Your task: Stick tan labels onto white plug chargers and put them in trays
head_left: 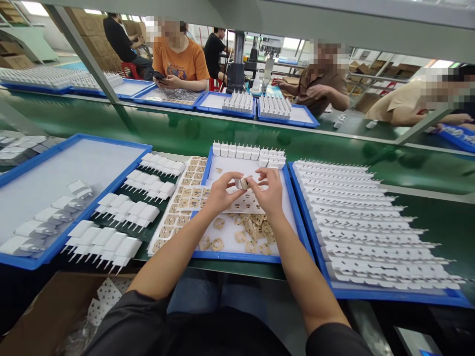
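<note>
Small white charger [242,183] is held up at the centre of the frame, above the middle blue tray [237,256]. It is pinched by the left hand [225,192], whose grip is closed on its body. Its end face is touched by the thumb of the right hand [268,192]; whether that grip is fully closed on it cannot be told. What is on that face is too small to be read.

A perforated white sheet [247,203] is seen just below the hands, lying across the tray. Loose beige pieces [260,226] are heaped below it, and a charger row [241,151] is lined up along the tray's far edge. Beige pieces are also carried on a long sheet [168,227] left of the tray.

Four charger groups [148,185] are laid on the green counter [441,207] at centre left. More chargers are placed in the left tray [74,168]. The right tray [401,296] is packed with rows of chargers. At upper left, a phone [158,75] is held by a co-worker in orange [185,63].
</note>
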Action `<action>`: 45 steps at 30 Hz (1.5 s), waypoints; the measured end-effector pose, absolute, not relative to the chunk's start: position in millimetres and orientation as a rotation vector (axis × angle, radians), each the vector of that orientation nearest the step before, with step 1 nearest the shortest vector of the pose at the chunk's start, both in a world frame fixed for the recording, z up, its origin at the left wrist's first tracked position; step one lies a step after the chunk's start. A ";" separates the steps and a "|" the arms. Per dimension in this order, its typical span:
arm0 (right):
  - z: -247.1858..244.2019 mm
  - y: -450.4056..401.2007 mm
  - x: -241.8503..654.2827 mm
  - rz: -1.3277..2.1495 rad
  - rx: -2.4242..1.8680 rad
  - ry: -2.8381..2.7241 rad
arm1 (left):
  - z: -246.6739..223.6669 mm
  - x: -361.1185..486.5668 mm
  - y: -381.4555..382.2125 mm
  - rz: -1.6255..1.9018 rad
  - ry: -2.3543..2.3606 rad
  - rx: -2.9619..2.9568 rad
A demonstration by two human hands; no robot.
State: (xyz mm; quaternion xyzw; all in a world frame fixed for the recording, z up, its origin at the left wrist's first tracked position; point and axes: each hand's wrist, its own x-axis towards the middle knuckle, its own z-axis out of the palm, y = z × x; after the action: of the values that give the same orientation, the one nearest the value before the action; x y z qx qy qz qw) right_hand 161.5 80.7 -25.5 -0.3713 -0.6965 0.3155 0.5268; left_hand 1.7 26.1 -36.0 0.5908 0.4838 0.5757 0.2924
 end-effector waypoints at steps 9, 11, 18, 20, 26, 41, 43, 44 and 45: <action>-27.4 78.0 153.4 1.328 -0.656 -1.639 | -40.6 5.9 26.5 1.741 1.241 1.566; -28.4 76.5 151.5 1.363 -0.627 -1.582 | -41.8 7.0 26.5 1.749 1.230 1.586; -31.1 80.0 151.2 1.536 -0.599 -1.388 | -40.0 10.6 24.4 1.752 1.320 1.623; -30.1 78.1 150.5 1.511 -0.582 -1.408 | -41.0 10.6 24.3 1.747 1.338 1.710; -28.8 70.5 147.8 1.412 -0.563 -1.490 | -50.0 10.6 29.1 1.804 1.374 2.090; -31.5 73.7 148.8 1.429 -0.534 -1.395 | -50.3 13.1 29.0 1.836 1.399 2.251; -31.9 74.2 148.5 1.426 -0.534 -1.385 | -50.1 13.1 28.9 1.836 1.402 2.264; -32.0 74.7 148.5 1.426 -0.536 -1.380 | -50.0 13.0 28.9 1.840 1.394 2.264; -31.9 75.4 148.8 1.428 -0.538 -1.376 | -50.0 12.7 29.1 1.844 1.383 2.257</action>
State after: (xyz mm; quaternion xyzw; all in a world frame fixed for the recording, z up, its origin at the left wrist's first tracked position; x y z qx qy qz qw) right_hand 148.8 75.4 -31.9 -0.2240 -0.5731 0.5948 0.5173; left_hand 12.7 29.1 -50.0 0.6989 0.4283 0.5712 -0.0420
